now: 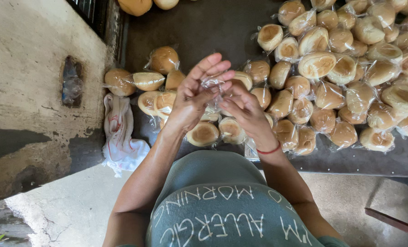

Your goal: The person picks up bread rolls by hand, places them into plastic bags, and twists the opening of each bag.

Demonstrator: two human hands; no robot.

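Head view: concrete wall, then a white cloth [120,137] left of the dark table [204,27]. One left hand [192,98] and one right hand [245,110] pinch a clear plastic bag [214,84] between fingertips above the table's front edge; dozens of bagged buns [341,77] heap rightward.
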